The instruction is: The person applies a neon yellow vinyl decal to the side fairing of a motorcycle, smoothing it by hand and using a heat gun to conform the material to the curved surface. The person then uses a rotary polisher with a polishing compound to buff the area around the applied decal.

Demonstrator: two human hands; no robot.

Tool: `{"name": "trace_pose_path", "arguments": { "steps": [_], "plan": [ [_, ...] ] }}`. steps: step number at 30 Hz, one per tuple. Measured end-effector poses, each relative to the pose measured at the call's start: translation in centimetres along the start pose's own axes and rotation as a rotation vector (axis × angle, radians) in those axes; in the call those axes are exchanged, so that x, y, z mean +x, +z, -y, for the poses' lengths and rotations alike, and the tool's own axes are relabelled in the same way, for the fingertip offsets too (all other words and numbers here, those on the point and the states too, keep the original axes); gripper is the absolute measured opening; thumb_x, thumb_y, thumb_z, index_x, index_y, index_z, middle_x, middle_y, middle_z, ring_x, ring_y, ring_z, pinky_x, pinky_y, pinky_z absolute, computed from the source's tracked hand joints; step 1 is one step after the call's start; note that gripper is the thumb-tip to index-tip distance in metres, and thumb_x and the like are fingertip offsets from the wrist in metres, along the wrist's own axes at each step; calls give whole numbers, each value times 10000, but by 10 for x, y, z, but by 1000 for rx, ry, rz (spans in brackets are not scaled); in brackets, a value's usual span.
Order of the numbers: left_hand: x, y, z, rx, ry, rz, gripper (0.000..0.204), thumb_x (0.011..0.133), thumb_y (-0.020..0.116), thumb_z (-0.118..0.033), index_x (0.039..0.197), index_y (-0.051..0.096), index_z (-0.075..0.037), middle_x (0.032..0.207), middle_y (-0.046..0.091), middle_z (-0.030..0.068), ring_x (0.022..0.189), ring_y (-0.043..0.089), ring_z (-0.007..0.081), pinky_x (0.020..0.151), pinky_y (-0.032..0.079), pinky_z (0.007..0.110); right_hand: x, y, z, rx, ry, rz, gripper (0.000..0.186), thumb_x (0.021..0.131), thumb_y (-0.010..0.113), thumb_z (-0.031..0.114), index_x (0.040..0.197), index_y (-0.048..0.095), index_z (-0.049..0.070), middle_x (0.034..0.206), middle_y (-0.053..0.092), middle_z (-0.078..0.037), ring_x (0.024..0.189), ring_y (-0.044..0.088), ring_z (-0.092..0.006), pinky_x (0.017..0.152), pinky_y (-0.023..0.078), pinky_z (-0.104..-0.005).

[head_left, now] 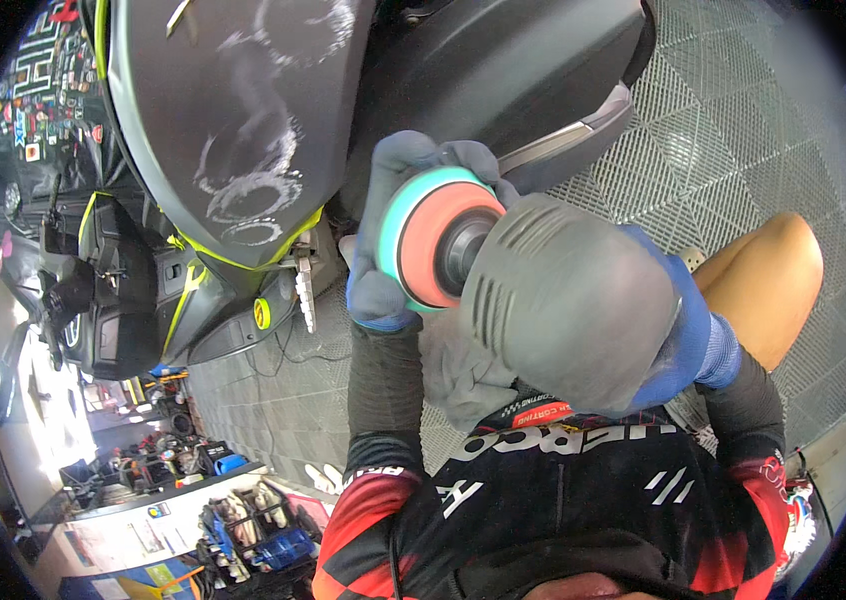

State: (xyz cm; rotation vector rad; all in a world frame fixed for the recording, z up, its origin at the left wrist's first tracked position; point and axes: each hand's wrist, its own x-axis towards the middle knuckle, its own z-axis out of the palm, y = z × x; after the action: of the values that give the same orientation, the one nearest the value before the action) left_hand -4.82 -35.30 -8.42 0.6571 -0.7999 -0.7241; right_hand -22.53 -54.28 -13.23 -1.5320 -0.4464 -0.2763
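A grey power polisher (573,300) with a round teal-and-orange pad (423,240) is held up in front of my chest. My left hand (383,220), in a grey and blue work glove, is closed around the pad's outer edge. On the other side, my right hand (688,330) in a blue glove grips the polisher's body, which hides most of its fingers. Just beyond the pad stands a dark grey vehicle panel (183,110), smeared with white looping marks. A grey cloth (463,375) lies below the polisher, close to my body.
Black bodywork with a silver trim piece (573,135) stands ahead. Grey grid tiles (733,110) cover the floor, where a dark cable (288,345) runs at left. A black vehicle (113,290) and a cluttered bench (163,470) are further left. A bare knee (773,280) is at right.
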Motion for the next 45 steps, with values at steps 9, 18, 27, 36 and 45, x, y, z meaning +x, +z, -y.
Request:
{"name": "trace_pose_path", "arguments": {
  "steps": [9,18,27,36,45],
  "plan": [
    [21,11,1,214,-211,59,1059,553,958,-584,1333,444,-85,1218,567,276,1081,636,321,923,568,433,-11,-18,3,2,-65,-73,1138,591,993,434,1479,417,15,1274,674,-162,1109,716,-278,934,557,-382],
    [15,-6,8,262,-220,62,1087,551,944,-620,1341,445,-66,1224,574,260,1084,627,291,936,547,412,-12,-18,4,39,-86,-94,1133,587,997,433,1470,426,12,1272,676,-160,1105,717,-274,932,559,-376],
    [17,8,-17,591,-319,-73,945,570,950,-427,1301,489,-45,1241,606,218,1109,649,282,983,537,414,-11,-15,7,-57,-66,-107,1115,613,976,447,1489,422,37,1326,648,-169,1161,693,-322,971,546,-393],
    [1,23,-23,659,-299,-62,839,570,953,-182,1257,490,-49,1218,625,189,1100,658,269,990,535,406,-19,-17,4,-91,-41,-42,1091,625,955,451,1487,424,44,1293,652,-206,1101,700,-389,914,574,-425],
    [1,38,-20,1205,38,-387,845,570,935,-72,1249,432,-86,1107,547,87,899,609,175,800,569,316,-25,-22,-3,-114,-25,-165,1115,577,997,367,1478,446,6,1290,683,-172,1117,714,-287,968,551,-398]
  ]
}}
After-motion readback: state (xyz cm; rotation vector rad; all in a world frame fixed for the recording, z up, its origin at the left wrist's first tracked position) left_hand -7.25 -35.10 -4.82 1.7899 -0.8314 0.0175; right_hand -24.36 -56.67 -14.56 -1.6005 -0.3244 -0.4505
